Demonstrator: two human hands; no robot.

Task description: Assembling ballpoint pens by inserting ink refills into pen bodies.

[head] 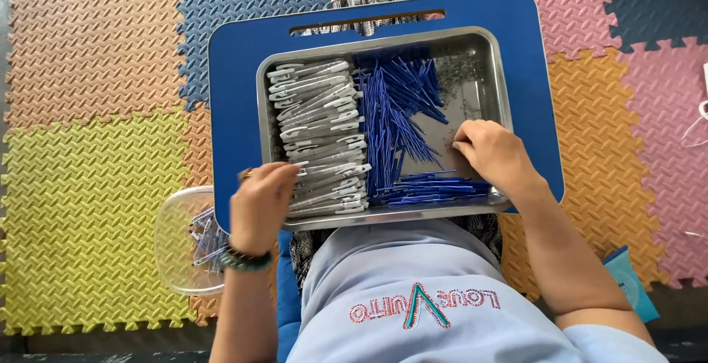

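Looking down from the head camera, a blue lap tray (236, 75) is seen resting over the person's legs, and a shiny metal pan (487, 60) is set on top of it. Grey pen shells (321, 138) are stacked in a long pile along the left side of the pan. Thin blue sticks (394, 105) are heaped in the middle, and more blue sticks are laid flat near the front edge. Some tiny metal bits (461, 68) are scattered in the far right corner. The left hand (262, 204) is placed at the front left corner of the pan, with its fingers curled against the grey pen shells there. Whether one is truly gripped cannot be told, because the fingertips are hidden. A beaded band (243, 260) is worn on that wrist. The right hand (493, 155) is laid on the right side of the pan, with its fingers bent down and pinched close near the blue sticks. What is pinched, if anything, cannot be told. A clear plastic tub (173, 241) is seen on the floor just left of the lap tray, with a few finished pens (206, 237) inside. Bright foam mats (88, 171) are spread under everything.
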